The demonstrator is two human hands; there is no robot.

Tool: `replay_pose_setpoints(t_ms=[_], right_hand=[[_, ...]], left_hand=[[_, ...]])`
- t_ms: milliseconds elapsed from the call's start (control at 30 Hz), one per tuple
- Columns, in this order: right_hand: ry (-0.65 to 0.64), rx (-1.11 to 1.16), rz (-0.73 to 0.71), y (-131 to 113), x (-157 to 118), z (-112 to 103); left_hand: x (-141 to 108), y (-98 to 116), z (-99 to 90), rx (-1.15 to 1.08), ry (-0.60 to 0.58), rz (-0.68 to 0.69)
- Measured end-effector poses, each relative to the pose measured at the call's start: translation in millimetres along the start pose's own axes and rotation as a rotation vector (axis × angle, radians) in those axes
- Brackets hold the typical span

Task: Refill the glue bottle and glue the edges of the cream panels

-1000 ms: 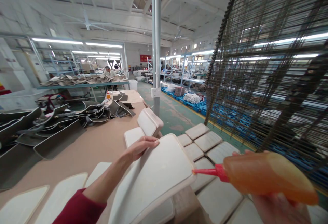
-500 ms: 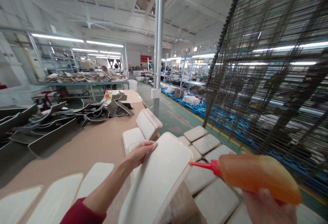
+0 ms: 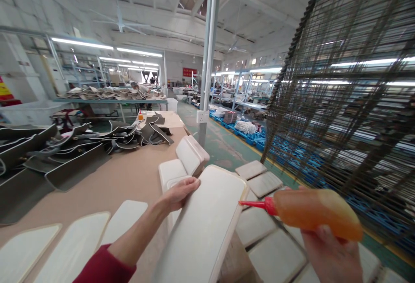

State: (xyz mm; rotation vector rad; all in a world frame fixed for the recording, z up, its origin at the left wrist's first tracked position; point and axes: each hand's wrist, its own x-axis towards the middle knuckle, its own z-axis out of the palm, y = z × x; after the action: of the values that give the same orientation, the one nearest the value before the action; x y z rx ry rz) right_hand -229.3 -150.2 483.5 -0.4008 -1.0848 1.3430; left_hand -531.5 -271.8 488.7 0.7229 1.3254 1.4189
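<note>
My left hand pinches the left edge of a white rounded panel, which is tilted up in front of me. A yellowish line runs along the panel's rim near its upper right corner. My right hand is wrapped round a bottle of amber liquid, held nearly level. Its red nozzle points left, with the tip at the panel's right edge.
Flat white panels lie on the brown tabletop, with more stacked behind my left hand. Dark curved pieces are heaped at the left. A wire rack stands at the right, and a post rises beyond the table.
The bottle and my right hand have shifted a little left, the nozzle tip slightly down along the panel's edge. The panel is turned slightly. The background has slid right as the view moved.
</note>
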Motion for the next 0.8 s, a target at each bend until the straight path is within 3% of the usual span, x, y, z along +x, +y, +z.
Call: replay_pose_setpoints(t_ms=[600,800], right_hand=[[-0.002,0.03,0.034,27.6,0.4,-5.9],[-0.01,-0.088,-0.035,39.2,-1.6,-15.9]], left_hand=[[5.1,-4.2,-10.5,-0.074,0.016,-0.031],[12.7,-5.5,-12.4,-0.079,0.006,-0.049]])
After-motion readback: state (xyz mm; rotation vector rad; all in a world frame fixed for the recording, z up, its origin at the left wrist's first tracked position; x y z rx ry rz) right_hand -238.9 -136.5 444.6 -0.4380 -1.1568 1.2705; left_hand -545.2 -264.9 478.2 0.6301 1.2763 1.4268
